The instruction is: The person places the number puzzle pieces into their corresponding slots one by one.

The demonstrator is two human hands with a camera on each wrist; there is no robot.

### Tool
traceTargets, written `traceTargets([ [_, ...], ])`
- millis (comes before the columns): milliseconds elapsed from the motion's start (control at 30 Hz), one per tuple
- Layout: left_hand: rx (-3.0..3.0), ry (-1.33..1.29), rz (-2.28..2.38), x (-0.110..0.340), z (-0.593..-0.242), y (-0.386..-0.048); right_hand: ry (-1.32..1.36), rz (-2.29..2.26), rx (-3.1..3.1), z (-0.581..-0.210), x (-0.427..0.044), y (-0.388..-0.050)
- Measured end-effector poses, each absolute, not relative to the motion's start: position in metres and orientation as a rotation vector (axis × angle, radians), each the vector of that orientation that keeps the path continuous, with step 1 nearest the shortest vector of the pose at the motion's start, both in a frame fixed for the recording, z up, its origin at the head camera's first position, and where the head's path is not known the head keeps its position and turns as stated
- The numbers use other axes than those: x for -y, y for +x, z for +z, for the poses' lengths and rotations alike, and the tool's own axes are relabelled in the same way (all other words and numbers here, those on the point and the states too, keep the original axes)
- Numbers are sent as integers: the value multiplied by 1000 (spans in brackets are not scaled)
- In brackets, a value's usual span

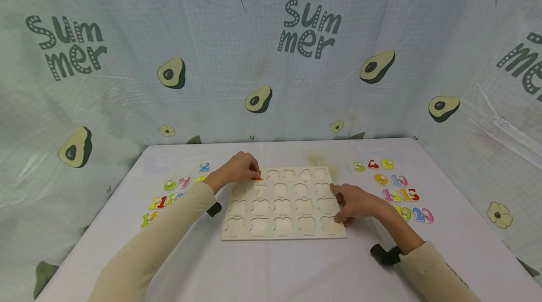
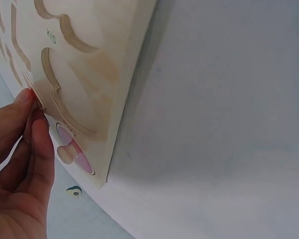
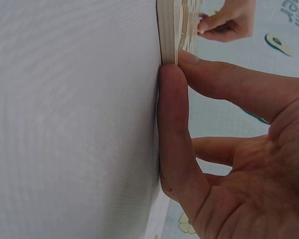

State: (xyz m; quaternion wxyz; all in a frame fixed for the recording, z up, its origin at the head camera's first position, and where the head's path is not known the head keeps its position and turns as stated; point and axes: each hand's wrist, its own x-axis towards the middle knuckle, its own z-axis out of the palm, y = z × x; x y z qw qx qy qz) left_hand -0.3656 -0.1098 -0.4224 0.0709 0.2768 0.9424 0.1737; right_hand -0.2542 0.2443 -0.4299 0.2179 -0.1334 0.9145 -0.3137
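A pale wooden number puzzle board (image 1: pixel 271 236) with rows of shaped recesses lies on the table. My left hand (image 1: pixel 239 169) is over its far left part, fingertips pinching a small red puzzle piece (image 1: pixel 257 178). In the left wrist view that hand (image 2: pixel 25 149) holds the thin piece edge-on, so its number cannot be made out. Close by, a pink piece with a wooden knob (image 2: pixel 66 154) sits in the board's corner recess. At the board's right edge, my right hand (image 1: pixel 357 202) grips the board, with thumb and finger against its rim, as the right wrist view (image 3: pixel 174 99) shows.
Colourful number pieces lie left of the board, including a blue 2 (image 1: pixel 204 167) and a green 6 (image 1: pixel 170 185). More lie to the right, such as a red 4 (image 1: pixel 373 164) and a blue and pink 20 (image 1: pixel 423 215). A patterned curtain (image 1: pixel 203 109) hangs behind the table.
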Motion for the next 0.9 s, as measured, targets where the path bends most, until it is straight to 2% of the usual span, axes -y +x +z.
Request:
traceTargets([
  [533,-2847,850,472,111,-424,-365,-385,-885,-2513,-434,-245,-256],
  [900,-2924,671,792,143,-414,-368,-388,-863,-2516,-432,-246,-255],
])
